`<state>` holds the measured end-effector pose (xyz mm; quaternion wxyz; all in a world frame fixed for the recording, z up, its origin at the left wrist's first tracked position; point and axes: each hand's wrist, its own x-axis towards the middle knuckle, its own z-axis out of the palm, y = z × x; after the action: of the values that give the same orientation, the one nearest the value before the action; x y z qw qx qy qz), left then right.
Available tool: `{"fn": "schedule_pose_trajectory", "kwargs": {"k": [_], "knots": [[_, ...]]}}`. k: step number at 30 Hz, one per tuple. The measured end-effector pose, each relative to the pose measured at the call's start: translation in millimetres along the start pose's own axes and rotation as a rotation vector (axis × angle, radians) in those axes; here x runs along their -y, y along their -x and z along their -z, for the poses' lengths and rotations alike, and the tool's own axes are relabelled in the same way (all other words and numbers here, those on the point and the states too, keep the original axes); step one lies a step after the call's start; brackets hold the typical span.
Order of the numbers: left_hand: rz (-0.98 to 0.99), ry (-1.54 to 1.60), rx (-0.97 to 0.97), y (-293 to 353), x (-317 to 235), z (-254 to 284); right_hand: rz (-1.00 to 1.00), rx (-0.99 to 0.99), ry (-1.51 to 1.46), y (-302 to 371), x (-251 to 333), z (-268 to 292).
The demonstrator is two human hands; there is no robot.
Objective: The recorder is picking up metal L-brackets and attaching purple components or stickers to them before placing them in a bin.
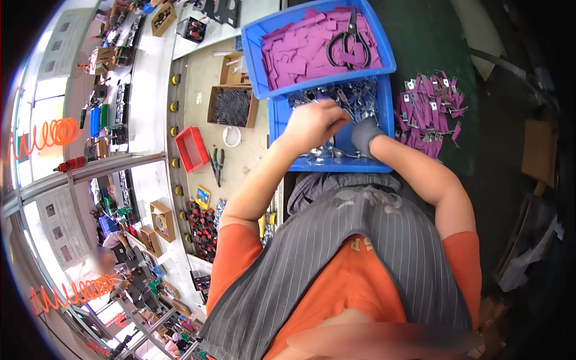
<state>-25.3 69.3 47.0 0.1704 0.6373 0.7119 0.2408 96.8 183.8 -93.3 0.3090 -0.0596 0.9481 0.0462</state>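
Observation:
My bare left hand (317, 125) is over a blue bin (279, 114) of small silvery metal parts (360, 96). Its fingers are curled in, and what they pinch, if anything, is too small to make out. Close beside it is my right hand (366, 135) in a grey glove, closed, with its fingertips mostly hidden. A second blue bin (259, 67) sits at the far edge of the first, heaped with flat purple pieces (300, 48). Black-handled scissors (349, 45) lie on those pieces.
On the green surface (420, 36) to the right lies a pile of metal parts with purple strips (429, 111). At left, a bench holds a red tray (192, 149), pliers (216, 165), a white round container (231, 137) and a cardboard box (233, 107) of dark coiled pieces.

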Motion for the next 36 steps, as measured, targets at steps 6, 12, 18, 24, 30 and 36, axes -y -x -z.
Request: {"fn": "schedule_pose_trajectory", "kwargs": {"k": [6, 12, 18, 24, 30, 36], "knots": [[0.131, -0.344, -0.276, -33, 47, 54, 0.16, 0.11, -0.198, 32, -1, 35], [0.355, -0.297, 0.061, -80, 67, 40, 0.114, 0.256, -0.11, 14, 10, 20], [0.431, -0.225, 0.068, -80, 82, 33, 0.184, 0.243, -0.148, 24, 4, 30], [0.381, -0.086, 0.061, -77, 96, 30, 0.174, -0.072, -0.467, 54, -5, 53], [0.472, 0.132, -0.002, -81, 89, 26, 0.176, -0.537, -1.137, 91, -12, 52], [0.529, -0.032, -0.112, -77, 85, 39, 0.155, -0.611, -1.35, 104, -8, 41]]}}
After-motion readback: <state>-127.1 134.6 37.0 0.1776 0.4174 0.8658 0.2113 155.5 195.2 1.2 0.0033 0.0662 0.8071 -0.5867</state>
